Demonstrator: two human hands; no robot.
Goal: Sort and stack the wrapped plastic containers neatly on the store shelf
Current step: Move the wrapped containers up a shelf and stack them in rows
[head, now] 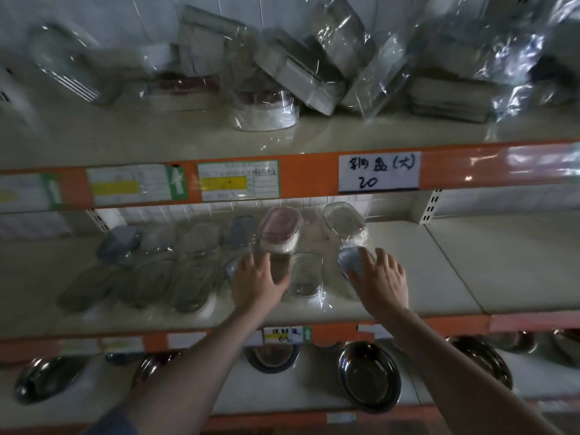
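Head view, middle shelf [439, 268], cream with an orange front rail. My left hand [255, 282] curls round a clear oval container [277, 270] in glossy film at 6 o'clock of the pink-lidded container [280, 229], which stands on a white one. My right hand [381, 277] lies with fingers spread over a bluish wrapped container [351, 260]; whether it grips, I cannot tell. Between my hands lies a clear ribbed container [304, 273], flat. At 12 o'clock of my right hand a transparent oval tub [343, 222] leans tilted. At 9 o'clock, rows of grey oval lids [163, 271] overlap. Above, crinkled film-wrapped rectangular boxes [314, 67] lean together. Below, shiny steel bowls [370, 376] rest.
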